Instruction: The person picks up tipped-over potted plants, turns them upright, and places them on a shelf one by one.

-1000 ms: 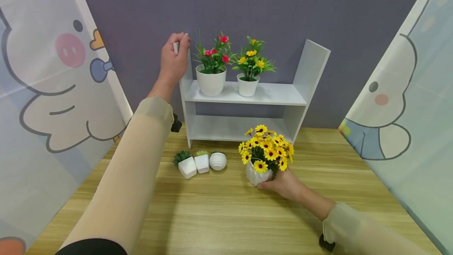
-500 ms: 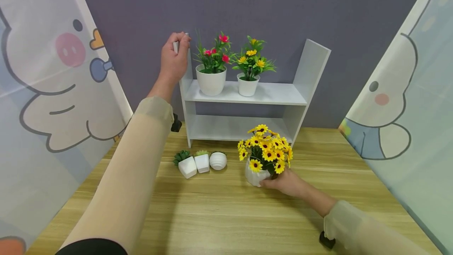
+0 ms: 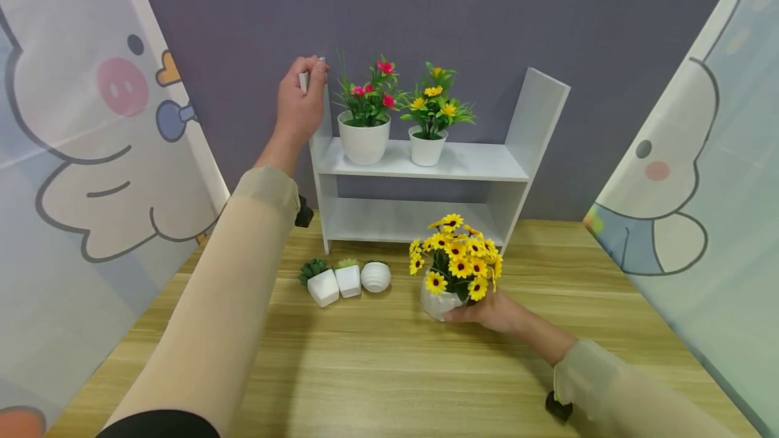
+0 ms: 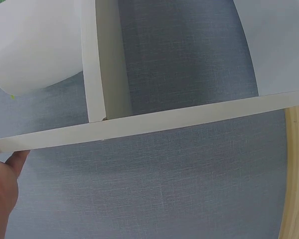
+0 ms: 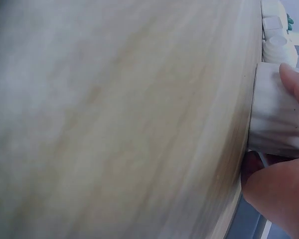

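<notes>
My left hand [image 3: 298,100] grips the top of the left side panel of a white two-tier shelf [image 3: 481,162]. In the left wrist view, the fingers curl at the panel's edge [image 4: 154,122]. Low on the right, my right hand [image 3: 496,313] holds a white flowerpot [image 3: 435,303] of yellow, dark-centred artificial flowers [image 3: 459,249]. Its thumb [image 5: 295,84] lies along the side of the pot, and other fingers curl round the opposite side in the right wrist view. The pot stands upright on the wooden table, in front of the shelf.
On the upper tier stand a red-flowered plant [image 3: 364,140] and a yellow-flowered plant [image 3: 426,149], both in white pots. Three small potted succulents [image 3: 348,281] lie on their sides, left of the flowerpot. Behind the shelf rises a grey wall [image 3: 426,5].
My right hand has turned the flowerpot a little, and the yellow blooms have shifted slightly left. My left hand has stayed on the shelf panel.
</notes>
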Demonstrator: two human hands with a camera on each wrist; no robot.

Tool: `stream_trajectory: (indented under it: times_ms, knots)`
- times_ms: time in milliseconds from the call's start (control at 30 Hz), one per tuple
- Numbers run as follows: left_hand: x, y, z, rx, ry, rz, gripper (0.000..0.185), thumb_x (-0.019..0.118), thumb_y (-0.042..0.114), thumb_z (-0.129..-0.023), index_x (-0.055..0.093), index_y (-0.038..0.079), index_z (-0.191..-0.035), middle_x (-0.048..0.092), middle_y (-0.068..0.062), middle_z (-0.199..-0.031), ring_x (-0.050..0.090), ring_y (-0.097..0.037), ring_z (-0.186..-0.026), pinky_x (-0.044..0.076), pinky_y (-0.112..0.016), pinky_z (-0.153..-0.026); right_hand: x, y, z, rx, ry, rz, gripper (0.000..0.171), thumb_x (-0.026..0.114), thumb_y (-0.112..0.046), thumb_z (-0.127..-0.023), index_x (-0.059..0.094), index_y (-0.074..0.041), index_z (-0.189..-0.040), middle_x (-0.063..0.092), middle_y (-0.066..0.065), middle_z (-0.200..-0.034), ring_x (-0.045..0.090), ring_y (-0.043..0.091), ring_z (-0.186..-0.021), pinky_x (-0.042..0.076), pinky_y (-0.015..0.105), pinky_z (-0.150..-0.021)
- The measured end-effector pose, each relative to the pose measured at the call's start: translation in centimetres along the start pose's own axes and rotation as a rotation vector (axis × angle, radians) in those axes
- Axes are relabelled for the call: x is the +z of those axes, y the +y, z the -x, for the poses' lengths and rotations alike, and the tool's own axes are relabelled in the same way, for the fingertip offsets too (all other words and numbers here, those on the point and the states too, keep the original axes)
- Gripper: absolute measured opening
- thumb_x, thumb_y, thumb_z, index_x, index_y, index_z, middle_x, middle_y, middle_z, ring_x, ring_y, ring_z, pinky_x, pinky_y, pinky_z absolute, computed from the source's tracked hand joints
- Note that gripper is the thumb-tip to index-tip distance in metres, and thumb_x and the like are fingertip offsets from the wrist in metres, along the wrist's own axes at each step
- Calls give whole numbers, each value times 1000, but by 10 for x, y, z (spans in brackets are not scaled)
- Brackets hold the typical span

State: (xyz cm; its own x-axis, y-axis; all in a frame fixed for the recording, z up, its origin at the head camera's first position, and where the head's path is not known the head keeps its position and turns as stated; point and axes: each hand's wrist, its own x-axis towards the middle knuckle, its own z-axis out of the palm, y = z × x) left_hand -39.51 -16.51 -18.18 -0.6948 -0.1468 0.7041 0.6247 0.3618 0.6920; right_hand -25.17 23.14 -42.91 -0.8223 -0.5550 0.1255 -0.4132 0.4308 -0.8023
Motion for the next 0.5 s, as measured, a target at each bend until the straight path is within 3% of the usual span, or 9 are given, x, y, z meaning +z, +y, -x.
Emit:
stream_trajectory:
  times_ms: [267, 500]
  knots:
    - [1, 1, 1, 3, 2, 11, 27, 54, 32, -116, 61, 8, -109, 66, -14, -144, 44, -11, -160, 41, -31, -128, 0, 2, 0, 6, 22, -7, 76, 96, -22, -86, 55, -11, -148, 66, 9, -141, 62, 24, -130, 49, 31, -113]
    - [2, 2, 1, 1, 3, 14, 34, 54, 33, -116, 60, -1, -118, 64, -16, -130, 45, -10, -159, 47, -28, -117, 1, 2, 1, -28, 91, -29, 83, 95, -18, -86, 48, -5, -154, 65, 15, -146, 62, 29, -133, 50, 25, -112]
